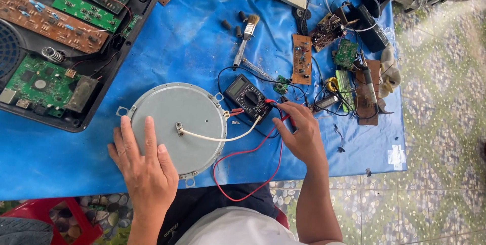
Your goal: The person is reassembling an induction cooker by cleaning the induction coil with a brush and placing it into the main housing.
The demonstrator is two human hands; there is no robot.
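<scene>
Round grey heating plate [185, 123] lies flat on blue table cover [192, 37], near edge; left hand [144, 166] open, palm pressing its rim; right hand [298, 131] pinches red probe lead [243, 156] beside black multimeter [248, 98]; white wire [223, 137] runs from plate to meter; probing looks underway, opened appliance housing [76, 37] still unassembled.

The left hand [144, 166] lies flat on a round grey metal disc [177, 126] on the blue table cover [192, 37]. The right hand [302, 133] pinches red and black probe leads [248, 161] beside a black multimeter [248, 97].
</scene>
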